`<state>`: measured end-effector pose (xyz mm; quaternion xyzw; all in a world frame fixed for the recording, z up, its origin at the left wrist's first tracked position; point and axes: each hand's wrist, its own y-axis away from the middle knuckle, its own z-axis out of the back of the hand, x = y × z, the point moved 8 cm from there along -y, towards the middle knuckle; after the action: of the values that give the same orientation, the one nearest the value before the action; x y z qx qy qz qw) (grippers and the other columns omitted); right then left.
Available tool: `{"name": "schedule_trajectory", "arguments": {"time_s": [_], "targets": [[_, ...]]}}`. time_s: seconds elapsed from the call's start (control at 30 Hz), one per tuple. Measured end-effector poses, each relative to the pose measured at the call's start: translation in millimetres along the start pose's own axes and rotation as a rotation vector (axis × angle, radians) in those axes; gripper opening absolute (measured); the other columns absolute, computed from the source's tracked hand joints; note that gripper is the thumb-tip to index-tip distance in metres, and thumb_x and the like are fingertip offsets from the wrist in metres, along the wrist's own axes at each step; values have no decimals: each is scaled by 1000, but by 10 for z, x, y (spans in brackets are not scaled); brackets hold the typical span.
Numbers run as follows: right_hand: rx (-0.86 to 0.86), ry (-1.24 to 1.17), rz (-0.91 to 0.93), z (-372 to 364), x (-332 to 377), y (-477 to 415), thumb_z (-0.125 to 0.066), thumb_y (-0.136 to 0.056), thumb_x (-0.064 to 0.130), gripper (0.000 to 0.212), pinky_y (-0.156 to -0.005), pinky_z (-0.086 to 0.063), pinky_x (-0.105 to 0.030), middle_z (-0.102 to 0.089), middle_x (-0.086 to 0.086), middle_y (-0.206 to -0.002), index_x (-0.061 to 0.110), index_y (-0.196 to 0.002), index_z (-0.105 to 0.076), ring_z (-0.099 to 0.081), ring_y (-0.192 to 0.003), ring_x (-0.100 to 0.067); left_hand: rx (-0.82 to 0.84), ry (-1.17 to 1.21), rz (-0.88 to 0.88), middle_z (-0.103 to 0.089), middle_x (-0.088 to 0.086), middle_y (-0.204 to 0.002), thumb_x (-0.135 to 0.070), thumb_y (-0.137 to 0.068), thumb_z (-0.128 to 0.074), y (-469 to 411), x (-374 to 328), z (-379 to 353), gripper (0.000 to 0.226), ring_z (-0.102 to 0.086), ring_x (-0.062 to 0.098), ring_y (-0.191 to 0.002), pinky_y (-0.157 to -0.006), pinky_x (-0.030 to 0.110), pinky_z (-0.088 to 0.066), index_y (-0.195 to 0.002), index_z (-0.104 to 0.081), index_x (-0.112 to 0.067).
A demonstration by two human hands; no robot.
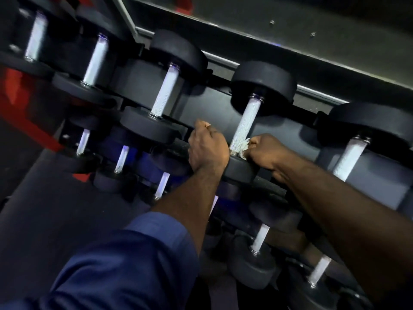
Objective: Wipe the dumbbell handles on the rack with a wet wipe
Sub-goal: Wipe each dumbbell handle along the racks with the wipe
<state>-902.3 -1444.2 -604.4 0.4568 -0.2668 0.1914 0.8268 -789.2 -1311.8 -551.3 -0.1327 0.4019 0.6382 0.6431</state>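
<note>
The right hand (pixel 266 153) is fisted around a crumpled white wet wipe (pixel 244 147), pressing it to the lower end of a knurled dumbbell handle (pixel 243 126) on the top tier of the rack (pixel 223 101), just right of centre. At nine o'clock from it, the left hand (pixel 206 146) is curled, apparently gripping the rack's edge, though its fingers are hidden. More dumbbells (pixel 165 90) run toward ten o'clock.

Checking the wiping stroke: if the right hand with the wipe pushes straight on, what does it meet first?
Probably the knurled handle right at the wet wipe in the right hand; they look already touching.
</note>
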Motion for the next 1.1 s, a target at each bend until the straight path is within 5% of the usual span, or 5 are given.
{"name": "schedule_trajectory", "arguments": {"time_s": [0.1,0.37,0.57,0.93,1.1], "targets": [[-37,-15,43,112,-19,132,-81,-82,14,14,-82,-55,-34,-76,-2,-86,17,-92,-71,-71,-84,-18,-9,15,10,-64,9,-128,-23,-104,-43,2,16,1,22,-57,33,-116,-94,43,-45,-118,-60,-19],[-132,262,410,223,387,332,-79,-82,29,14,-65,-37,-2,-73,19,-78,38,-93,-80,-62,-71,4,-33,38,14,-64,10,-124,-26,-104,-42,-28,38,-5,22,-57,33,-113,-94,44,-47,-115,-60,-18],[-115,389,457,69,688,154,-78,-80,38,16,-77,-59,-33,-76,9,-87,43,-95,-77,-69,-82,-13,-37,44,-3,-63,10,-125,-25,-106,-41,-30,46,-14,21,-54,30,-115,-92,40,-41,-116,-58,-16],[-42,607,432,92,831,23,-76,-74,42,17,-79,-58,-30,-72,9,-90,46,-91,-75,-68,-88,-13,-30,29,5,-63,9,-123,-28,-107,-40,-38,50,-22,22,-53,28,-105,-84,35,-34,-117,-57,-18],[-51,715,483,-67,929,-29,-62,-82,29,23,-78,-58,-33,-66,0,-93,27,-101,-74,-65,-92,-22,-35,8,-6,-65,10,-120,-29,-108,-40,-57,71,-47,22,-57,31,-104,-82,35,-35,-117,-57,-19]]}}
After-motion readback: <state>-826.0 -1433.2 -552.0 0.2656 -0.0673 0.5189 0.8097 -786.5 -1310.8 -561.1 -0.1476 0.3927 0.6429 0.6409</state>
